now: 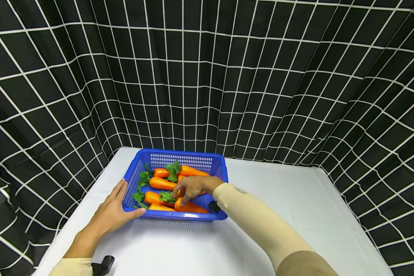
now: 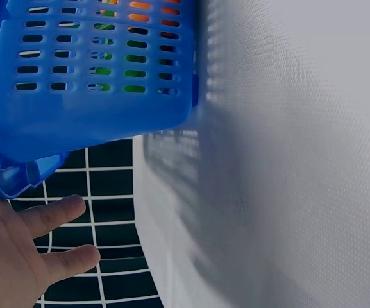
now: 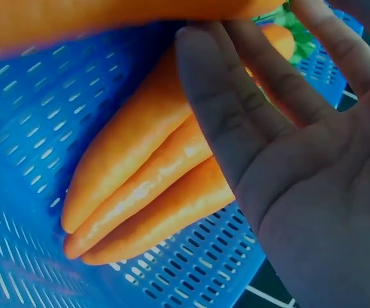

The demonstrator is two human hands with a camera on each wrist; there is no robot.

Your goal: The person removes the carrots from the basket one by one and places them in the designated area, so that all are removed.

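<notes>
A blue perforated basket [image 1: 196,216] holds several orange carrots with green leafy tops. My left hand [image 1: 112,212] rests at the basket's near left corner, thumb along the front rim and fingers straight by the left side. Two of its fingers [image 2: 59,215] stick out past the corner in the left wrist view. Inside the basket, my right hand [image 1: 193,186] pinches a carrot [image 1: 193,207] by its leafy end near the front wall. That carrot [image 3: 108,19] crosses the top of the right wrist view. Below it, other carrots [image 3: 149,183] lie side by side.
The basket stands on a white-covered table [image 1: 279,191], toward its left side. A black curtain [image 1: 200,76] with a white grid hangs behind and on both sides. Bare white tabletop stretches right of the basket and in front of it.
</notes>
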